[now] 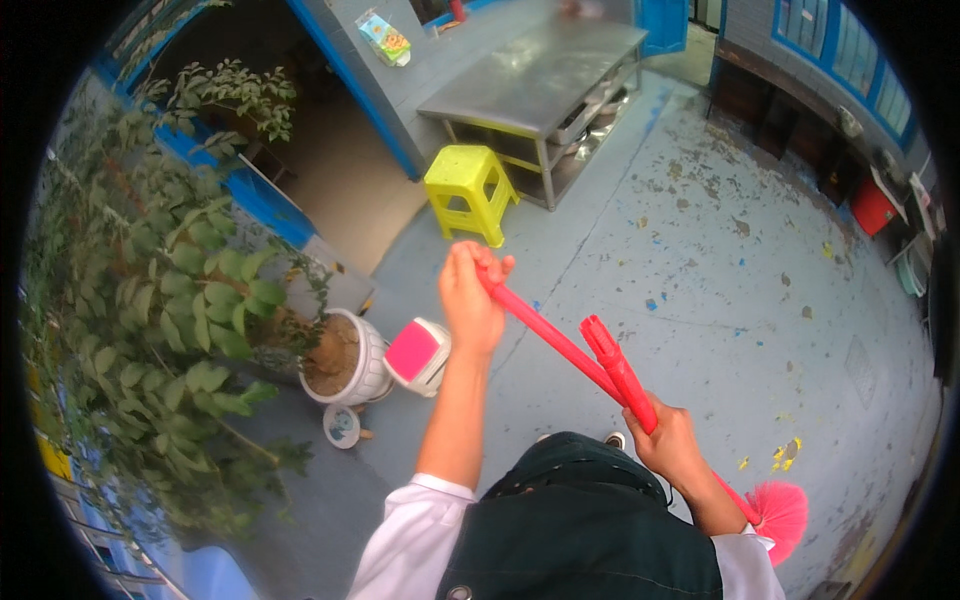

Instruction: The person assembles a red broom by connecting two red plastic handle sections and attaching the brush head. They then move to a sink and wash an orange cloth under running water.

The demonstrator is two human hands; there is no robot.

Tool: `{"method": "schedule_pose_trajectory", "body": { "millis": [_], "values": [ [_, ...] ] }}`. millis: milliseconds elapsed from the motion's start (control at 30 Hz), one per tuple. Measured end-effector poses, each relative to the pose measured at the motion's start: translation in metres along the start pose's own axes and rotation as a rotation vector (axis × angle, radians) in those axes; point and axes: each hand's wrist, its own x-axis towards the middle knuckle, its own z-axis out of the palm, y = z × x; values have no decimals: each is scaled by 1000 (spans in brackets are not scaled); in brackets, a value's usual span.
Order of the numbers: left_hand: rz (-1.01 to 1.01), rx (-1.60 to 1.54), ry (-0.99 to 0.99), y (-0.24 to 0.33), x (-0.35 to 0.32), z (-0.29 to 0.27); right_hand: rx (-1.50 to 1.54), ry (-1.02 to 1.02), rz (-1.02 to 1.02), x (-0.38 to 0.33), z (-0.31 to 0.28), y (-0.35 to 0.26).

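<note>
- Your left hand (473, 305) is raised in front of you, its fingers curled around the upper end of a red rod (555, 340).
- Your right hand (668, 442), lower and nearer your body, is closed around a thicker red tube (622, 375), whose open end points up and away from you; where the tube's other end lies, you cannot tell.
- The rod slants down to the right, crosses the tube at your right hand and lines up with the pink bristle head (780, 520) beyond your right forearm.
- Below your arms hangs your dark apron (600, 540), with a shoe (615, 440) peeking out past it.
- Left of your left forearm, a white container with a pink top (415, 352) stands just beside a white plant pot (374, 362), near leafy branches (190, 330).
- Ahead, a yellow stool (465, 185) stands by a metal table (530, 85).
- Far right, a red bucket (872, 207) sits along the wall.
- The grey floor (590, 270) is worn and speckled.
</note>
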Motion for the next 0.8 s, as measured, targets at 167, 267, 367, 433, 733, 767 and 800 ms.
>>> {"method": "schedule_pose_trajectory", "body": {
  "millis": [167,267,367,433,733,767,800],
  "values": [
    [30,61,27,-2,0,4,-69,90,-81,1,0,0],
    [112,94,33,-4,0,4,-61,18,-56,2,-6,-3],
    [147,83,-50,-4,4,1,48,-111,78,3,-11,-6],
    [146,85,-99,-4,6,-2,150,-171,156,1,-12,-8],
    [114,48,-167,-10,8,-8,385,-320,321,3,-4,2],
    [118,53,-169,-10,9,-9,396,-314,307,3,-4,2],
    [106,58,-166,-11,10,-9,403,-313,305,3,-3,2]
  ]
}}
